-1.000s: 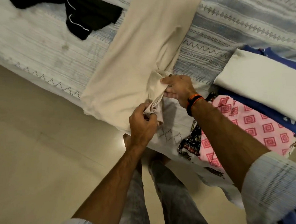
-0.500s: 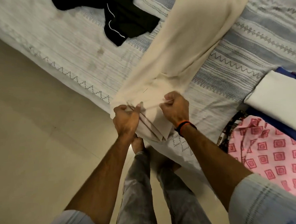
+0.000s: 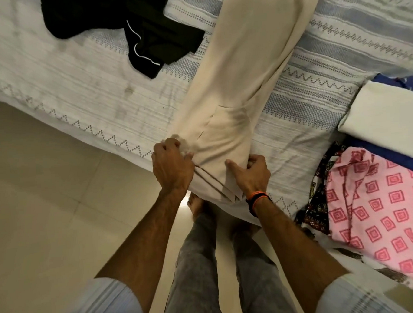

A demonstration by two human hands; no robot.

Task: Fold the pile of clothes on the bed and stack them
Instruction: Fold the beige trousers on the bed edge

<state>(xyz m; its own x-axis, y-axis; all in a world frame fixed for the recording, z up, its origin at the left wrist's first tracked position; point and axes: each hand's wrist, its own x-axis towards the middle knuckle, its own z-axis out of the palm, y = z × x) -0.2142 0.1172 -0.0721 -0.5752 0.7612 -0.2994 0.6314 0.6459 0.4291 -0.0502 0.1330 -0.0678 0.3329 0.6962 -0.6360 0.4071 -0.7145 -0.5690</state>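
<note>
1. Both hands grip the near end of a long beige cloth garment [image 3: 244,76] at the edge of the bed [image 3: 75,91].
2. On the left, the left hand [image 3: 172,168] has its fingers curled over one corner of the bunched end, with fabric gathered under the knuckles.
3. On the right, the right hand [image 3: 252,173] pinches the other corner, thumb laid out on top of the cloth and fingers tucked round the edge; an orange and black wristband [image 3: 257,198] sits on that wrist.
4. Between the hands the beige garment shows several layered folds, and this end hangs just over the bed edge; the rest lies stretched away across the striped white and blue bedspread.
5. A crumpled black garment with thin white piping [image 3: 144,32] lies on the bed to the left of the beige one, just beside it.
6. To the right, a folded cream cloth [image 3: 391,118] rests on a blue fabric [image 3: 394,154], and beside them lies a pink cloth printed with red squares [image 3: 385,208].
7. Grey trouser legs [image 3: 197,265] and bare feet stand on the pale tiled floor [image 3: 47,214].
</note>
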